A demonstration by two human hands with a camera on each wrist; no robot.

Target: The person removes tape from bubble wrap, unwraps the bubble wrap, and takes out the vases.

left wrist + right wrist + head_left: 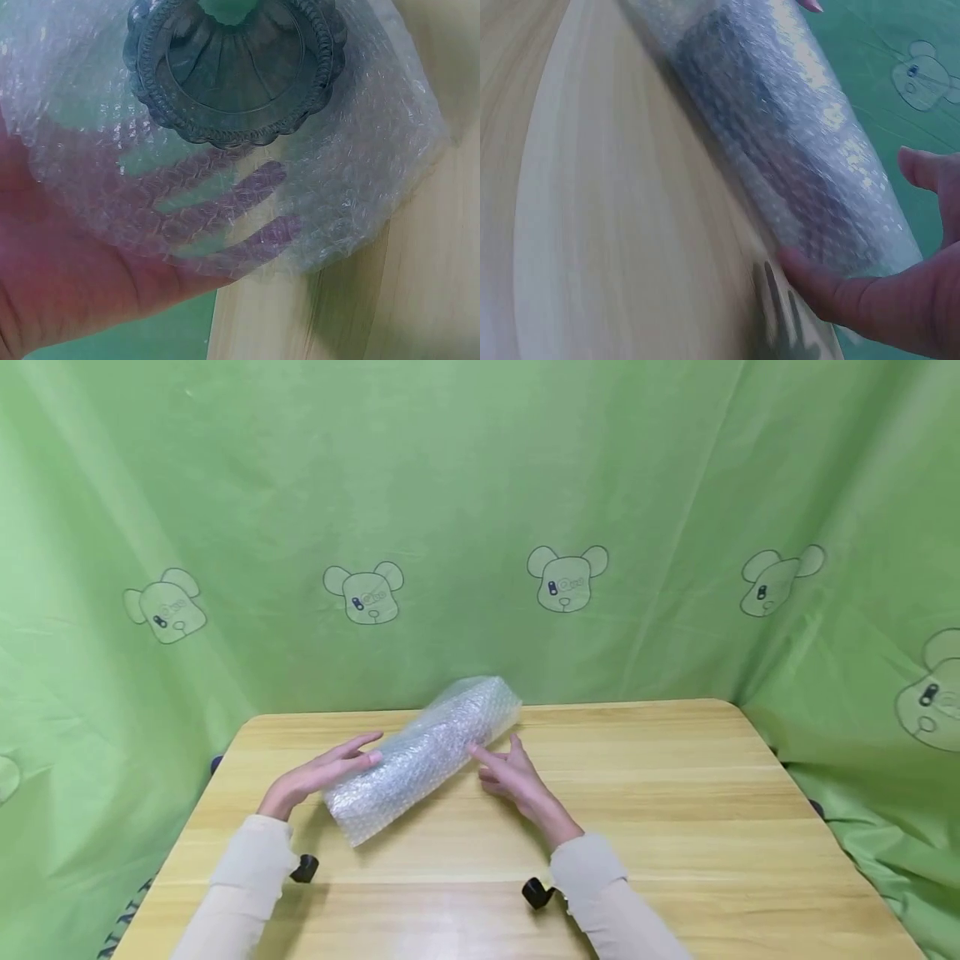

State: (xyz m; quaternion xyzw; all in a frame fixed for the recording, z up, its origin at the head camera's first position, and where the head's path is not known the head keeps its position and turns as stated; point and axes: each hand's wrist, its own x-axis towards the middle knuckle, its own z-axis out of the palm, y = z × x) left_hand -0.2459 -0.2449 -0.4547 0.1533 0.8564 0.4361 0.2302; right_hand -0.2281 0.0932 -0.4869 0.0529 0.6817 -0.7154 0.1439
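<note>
A roll of bubble wrap [427, 752] lies slantwise between both hands, its far end toward the back edge of the table. Inside its open left end shows a clear glass vessel [232, 120] with a round, scalloped rim; most of it is hidden by the wrap. My left hand [322, 775] lies along the left part of the roll, its fingers stretched out and seen through the film in the left wrist view. On the right side, my right hand [521, 781] touches the wrap with extended fingers spread apart.
The roll is over a light wooden table [675, 793] with rounded back corners. Behind and beside the table hangs a green curtain [465, 460] with printed bear heads. Black wrist devices [536, 893] sit at both cuffs.
</note>
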